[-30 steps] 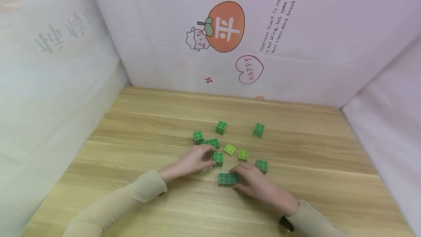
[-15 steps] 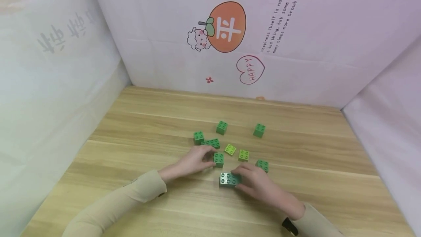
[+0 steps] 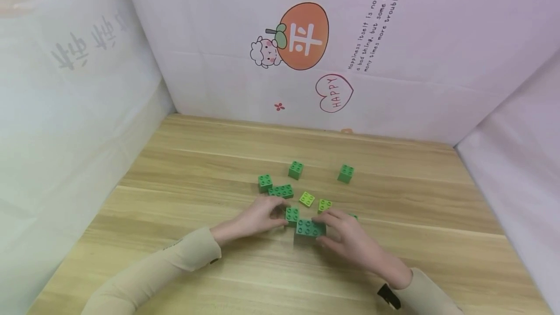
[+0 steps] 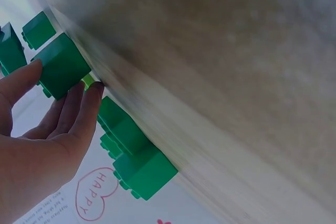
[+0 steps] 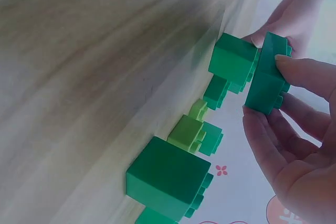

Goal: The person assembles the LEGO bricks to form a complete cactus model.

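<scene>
On the table, my left hand point(image 3: 264, 218) holds a square dark-green toy brick point(image 3: 292, 215) between thumb and fingers. The left wrist view has the thumb against one side of this brick point(image 4: 65, 66). My right hand point(image 3: 354, 239) pinches the end of a longer green brick point(image 3: 309, 227), studs up. In the right wrist view that long brick point(image 5: 266, 74) is raised off the wood, beside the studs of the square brick point(image 5: 233, 57). Whether the two bricks touch is hard to tell.
Beyond the hands lie a long green brick point(image 3: 281, 191), square green bricks point(image 3: 264, 183) and two lime bricks, one of them thin point(image 3: 307, 199). Another green brick point(image 3: 353, 217) is mostly hidden behind the right hand. Printed white cloth point(image 3: 218, 62) walls the wooden table point(image 3: 197, 159).
My right hand has lifted the long brick off the table and moved it slightly away from me, close to the square brick. The left hand has stayed nearly in place.
</scene>
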Motion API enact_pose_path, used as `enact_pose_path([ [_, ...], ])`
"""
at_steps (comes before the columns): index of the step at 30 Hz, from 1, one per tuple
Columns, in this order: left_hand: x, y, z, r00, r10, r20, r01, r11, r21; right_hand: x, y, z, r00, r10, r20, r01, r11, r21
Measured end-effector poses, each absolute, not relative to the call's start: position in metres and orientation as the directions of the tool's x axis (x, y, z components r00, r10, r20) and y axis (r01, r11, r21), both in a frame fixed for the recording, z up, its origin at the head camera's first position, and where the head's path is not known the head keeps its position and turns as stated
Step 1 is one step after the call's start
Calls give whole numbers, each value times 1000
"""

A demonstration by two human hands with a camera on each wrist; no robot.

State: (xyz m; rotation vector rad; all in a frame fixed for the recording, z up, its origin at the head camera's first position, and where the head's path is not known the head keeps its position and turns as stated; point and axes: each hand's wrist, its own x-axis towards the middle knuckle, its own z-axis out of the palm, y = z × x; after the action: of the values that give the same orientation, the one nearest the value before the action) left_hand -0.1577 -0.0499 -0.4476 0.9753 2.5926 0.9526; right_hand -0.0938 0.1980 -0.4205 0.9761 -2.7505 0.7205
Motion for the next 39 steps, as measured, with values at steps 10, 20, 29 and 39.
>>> enact_pose_path([
  [10,-153,-50,-450,-744,666,55,547,559,623,-98,196,-416,-784,-550,287,-620,673,-403],
  [20,-149,-49,-448,-737,674,53,547,549,632,-103,194,-414,-765,-554,329,-644,654,-396],
  [29,-147,-48,-448,-734,674,76,556,534,637,-105,191,-413,-768,-558,314,-640,654,-403],
  [39,-145,-48,-447,-736,676,44,538,543,644,-107,188,-415,-783,-552,287,-620,665,-416],
])
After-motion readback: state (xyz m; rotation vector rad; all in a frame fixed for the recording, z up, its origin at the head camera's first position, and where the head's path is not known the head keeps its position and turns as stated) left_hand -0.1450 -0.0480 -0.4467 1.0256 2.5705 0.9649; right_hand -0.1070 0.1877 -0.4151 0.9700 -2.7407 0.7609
